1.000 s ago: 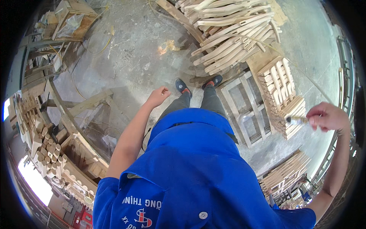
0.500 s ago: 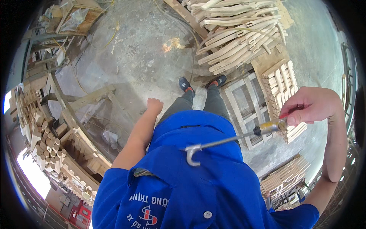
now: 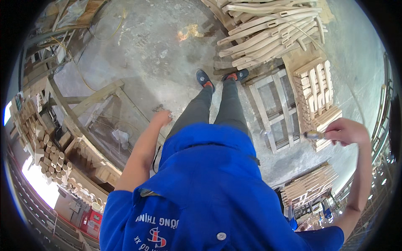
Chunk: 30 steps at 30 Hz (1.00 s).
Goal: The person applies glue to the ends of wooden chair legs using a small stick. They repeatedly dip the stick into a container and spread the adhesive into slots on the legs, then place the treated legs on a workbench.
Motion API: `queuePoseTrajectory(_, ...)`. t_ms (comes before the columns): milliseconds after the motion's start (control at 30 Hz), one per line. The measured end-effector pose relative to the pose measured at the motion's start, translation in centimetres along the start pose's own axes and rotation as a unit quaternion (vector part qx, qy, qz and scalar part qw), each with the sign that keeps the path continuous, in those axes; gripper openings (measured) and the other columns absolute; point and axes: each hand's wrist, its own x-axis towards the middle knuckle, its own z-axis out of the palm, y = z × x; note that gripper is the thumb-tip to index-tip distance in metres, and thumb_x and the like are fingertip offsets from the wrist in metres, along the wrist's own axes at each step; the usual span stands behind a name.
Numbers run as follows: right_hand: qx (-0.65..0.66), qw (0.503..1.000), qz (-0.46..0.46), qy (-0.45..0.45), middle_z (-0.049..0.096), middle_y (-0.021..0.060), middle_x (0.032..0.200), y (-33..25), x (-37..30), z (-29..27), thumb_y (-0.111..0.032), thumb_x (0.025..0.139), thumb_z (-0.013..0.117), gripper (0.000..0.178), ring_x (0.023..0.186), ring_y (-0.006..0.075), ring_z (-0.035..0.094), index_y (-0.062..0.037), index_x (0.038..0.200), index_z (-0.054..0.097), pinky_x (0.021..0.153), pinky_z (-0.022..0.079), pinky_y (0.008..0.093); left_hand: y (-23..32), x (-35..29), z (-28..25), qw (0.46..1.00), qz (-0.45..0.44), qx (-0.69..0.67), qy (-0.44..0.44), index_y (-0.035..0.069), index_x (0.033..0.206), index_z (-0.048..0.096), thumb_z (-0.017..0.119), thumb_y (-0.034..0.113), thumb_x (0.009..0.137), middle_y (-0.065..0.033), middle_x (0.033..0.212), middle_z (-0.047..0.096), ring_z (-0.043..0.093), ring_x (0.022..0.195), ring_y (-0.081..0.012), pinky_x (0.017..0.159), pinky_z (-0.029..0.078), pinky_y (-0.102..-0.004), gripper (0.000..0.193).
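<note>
Out to the right, my right hand (image 3: 346, 131) is closed around the end of the yellow handle of a claw hammer (image 3: 314, 134). The hammer points left, toward the front of my body. Motion smears its thin metal shaft and head. My left hand (image 3: 162, 119) hangs low beside my left thigh, away from the hammer. Its fingers look curled in; whether they hold anything small is hidden.
Curved wooden pieces (image 3: 272, 39) lie heaped at the far right. Slatted wooden parts (image 3: 314, 90) are stacked beside a wooden pallet (image 3: 264, 121). On the left, a wooden frame (image 3: 71, 121) stands near stacked wooden legs (image 3: 52, 159). A hose (image 3: 81, 79) crosses the floor.
My right hand has dropped slightly, and the hammer has swung from across my belly out to the right. My left hand has shifted a little left. The view has tilted slightly.
</note>
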Motion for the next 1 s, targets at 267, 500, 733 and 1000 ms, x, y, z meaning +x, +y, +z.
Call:
queuePoseTrajectory(267,0.005,0.992,-0.101,0.082,0.058,0.0089,0.058,5.3,34.8,7.0,-0.045,0.083,0.054,0.047,0.048,0.0202,0.055,0.0016,0.077,0.062,0.048,0.043,0.0352,3.3,0.8,2.2,0.971,-0.057,-0.231,-0.003,0.004,0.096,0.057,0.057,0.032,0.079,-0.0189,0.088,0.062,0.060,0.086,-0.0331,0.075,0.047,-0.0386,0.032)
queuePoseTrajectory(500,0.135,0.964,0.102,0.204,0.061,0.0224,0.105,-1.6,50.0,12.3,-0.044,0.085,0.051,0.047,0.103,0.0352,0.057,-0.0018,0.101,0.063,0.086,0.045,0.0434,7.0,1.7,3.2,0.954,-0.070,-0.293,0.015,0.004,0.101,0.058,0.056,0.030,0.082,-0.0129,0.084,0.063,0.061,0.078,-0.0244,0.073,0.047,-0.0332,0.033)
queuePoseTrajectory(733,0.080,0.992,-0.065,-0.078,0.065,0.0125,0.077,-3.1,47.9,9.3,-0.048,0.086,0.051,0.047,0.059,0.0255,0.061,-0.0039,0.093,0.063,0.051,0.047,0.0399,7.3,3.2,2.7,0.932,-0.107,-0.347,0.027,0.004,0.100,0.059,0.057,0.030,0.082,-0.0135,0.086,0.064,0.061,0.083,-0.0261,0.075,0.047,-0.0334,0.032)
queuePoseTrajectory(1000,0.014,0.987,-0.121,-0.105,0.055,0.0009,0.062,-3.0,37.3,4.0,-0.049,0.086,0.051,0.043,0.042,0.0090,0.041,-0.0088,0.087,0.063,0.039,0.035,0.0258,9.6,3.5,0.3,0.975,-0.045,-0.215,0.026,0.003,0.095,0.059,0.054,0.028,0.081,-0.0169,0.088,0.063,0.061,0.085,-0.0309,0.075,0.047,-0.0380,0.029)
